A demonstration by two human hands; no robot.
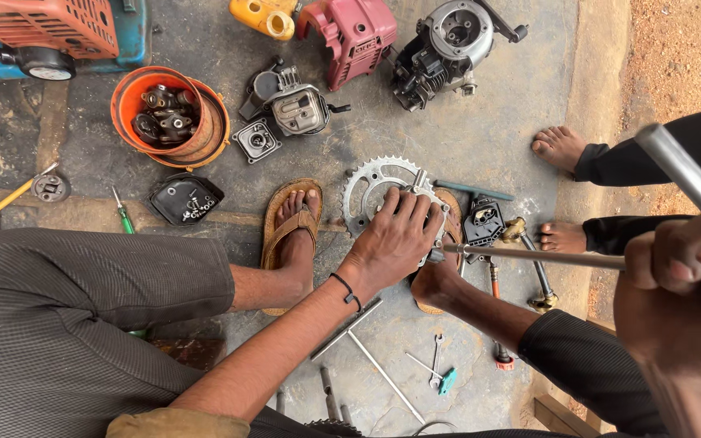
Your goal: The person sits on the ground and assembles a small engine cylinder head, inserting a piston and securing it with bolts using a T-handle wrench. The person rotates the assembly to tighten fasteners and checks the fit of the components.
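My left hand [399,235], with a black band at the wrist, presses down on a small metal engine part joined to a toothed sprocket [367,188] on the concrete floor. My right hand [679,255], close to the camera at the right, grips a long metal T-handle wrench [545,257]. The wrench shaft runs left and its tip meets the part just under my left fingers. My sandalled feet [294,231] rest on either side of the sprocket.
An orange bucket [168,113] of metal parts, a red engine cover [354,36], an engine block [448,49], a black lid with bolts [184,199] and a green screwdriver [123,212] lie around. Small spanners [436,373] are near my knees. Another person's bare feet [557,146] stand at the right.
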